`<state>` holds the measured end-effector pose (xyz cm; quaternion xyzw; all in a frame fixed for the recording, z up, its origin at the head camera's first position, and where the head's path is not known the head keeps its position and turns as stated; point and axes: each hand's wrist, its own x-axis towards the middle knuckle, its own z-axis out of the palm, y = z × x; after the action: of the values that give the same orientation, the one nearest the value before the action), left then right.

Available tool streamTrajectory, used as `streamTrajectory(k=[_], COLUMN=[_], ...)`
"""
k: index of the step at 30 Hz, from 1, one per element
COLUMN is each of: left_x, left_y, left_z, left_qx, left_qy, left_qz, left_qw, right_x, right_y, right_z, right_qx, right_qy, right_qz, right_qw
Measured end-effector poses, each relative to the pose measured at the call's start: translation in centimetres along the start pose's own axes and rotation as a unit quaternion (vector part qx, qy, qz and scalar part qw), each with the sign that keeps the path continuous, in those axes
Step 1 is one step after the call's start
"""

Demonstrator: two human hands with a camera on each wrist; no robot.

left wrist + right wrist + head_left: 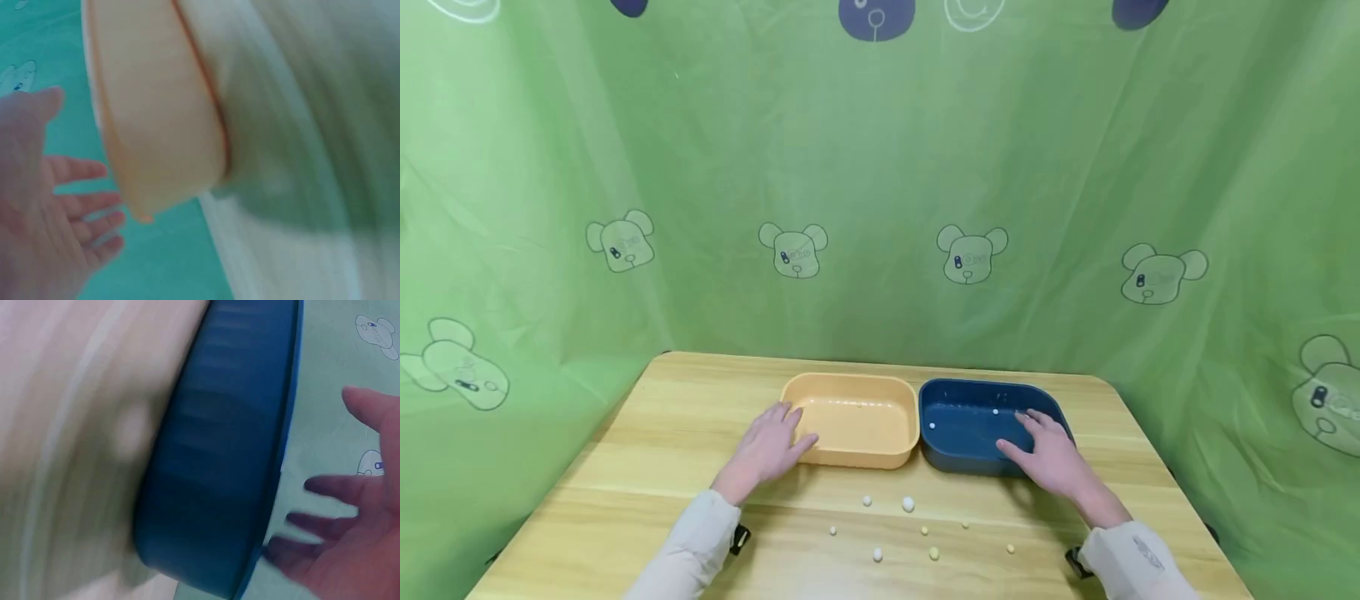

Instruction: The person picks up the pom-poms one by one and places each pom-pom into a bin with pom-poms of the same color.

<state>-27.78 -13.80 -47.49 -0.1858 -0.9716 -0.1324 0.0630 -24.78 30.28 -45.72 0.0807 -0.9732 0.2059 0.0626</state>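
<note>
My left hand point(767, 450) hovers by the left end of a pale orange plastic bin point(853, 425), fingers spread and holding nothing. In the left wrist view, the fingers point(87, 203) come close to the bin's rim; contact cannot be made out. Over the right end of a dark blue bin point(966, 446) is my right hand point(1051, 457), its fingers also spread and gripping nothing. Its fingertips reach the blue rim in the right wrist view. Inside the blue bin lie a small white ball point(932, 426) and another white ball point(996, 412).
Several small white balls point(908, 504) and yellow balls point(934, 553) are scattered on the wooden table point(647, 475) in front of the bins. The two bins stand side by side near the far edge. A green curtain point(880, 150) with bear faces hangs behind and at both sides.
</note>
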Motion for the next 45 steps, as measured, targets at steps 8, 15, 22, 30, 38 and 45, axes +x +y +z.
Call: streamTrajectory(k=[8, 15, 22, 30, 38, 45], left_x=[-0.3, -0.3, -0.1, 0.6, 0.7, 0.8], left_y=[-1.2, -2.0, -2.3, -2.6, -3.0, -3.0], left_z=[0.8, 1.4, 1.8, 2.2, 2.5, 2.4], left_qx=[-0.018, -0.022, -0.034, -0.090, -0.123, -0.148], left_qy=[0.000, -0.001, -0.011, 0.019, 0.025, 0.012], left_qz=[0.092, 0.162, 0.179, 0.201, 0.218, 0.198], left_qw=[0.9956, 0.9865, 0.9832, 0.9752, 0.9678, 0.9689], right_x=[-1.2, -2.5, -4.0, -5.3, -5.9, -5.9], right_y=[0.1, 0.3, 1.0, 1.7, 2.7, 3.0], right_z=[0.6, 0.9, 1.5, 2.1, 2.8, 2.8], right_qx=[0.048, 0.112, 0.163, 0.218, 0.295, 0.286], right_qy=[0.064, 0.034, -0.057, -0.172, -0.261, -0.293], right_qz=[-0.064, -0.101, -0.144, -0.136, -0.152, -0.173], right_qw=[0.995, 0.988, 0.974, 0.951, 0.906, 0.896])
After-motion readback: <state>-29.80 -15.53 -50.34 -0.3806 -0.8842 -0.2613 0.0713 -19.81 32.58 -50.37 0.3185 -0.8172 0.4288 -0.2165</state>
